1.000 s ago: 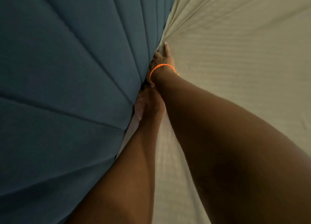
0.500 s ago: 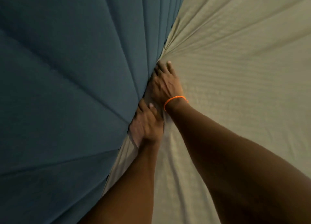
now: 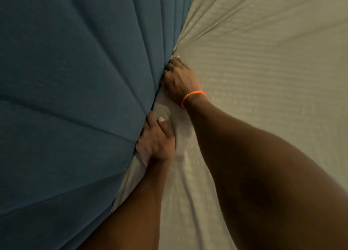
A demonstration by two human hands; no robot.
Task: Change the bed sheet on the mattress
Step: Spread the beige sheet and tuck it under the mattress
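Two hands are working at the seam where our bed sheet (image 3: pixel 263 80) meets the blue padded headboard (image 3: pixel 75 80). Our left hand (image 3: pixel 156 138) sits nearer to us, fingers curled and pushing into the gap, thumb lying on a small fold of the pale fabric, so we judge it to be gripping the sheet's edge. Our right hand (image 3: pixel 180 80), with an orange bracelet (image 3: pixel 192 97) at the wrist, is farther along the seam, its fingers bent down into the crack; whether they pinch cloth or only press it in, we cannot tell. From the hands outward, the striped sheet spreads over the mattress on the right, pulled into creases that fan away from the seam, while the quilted panels of the headboard fill the left. As far as we can see, the fresh sheet is already laid over the mattress and this head edge is being tucked. We judge the task well along, with the rest of this edge, the unseen corners and a final smoothing probably left.
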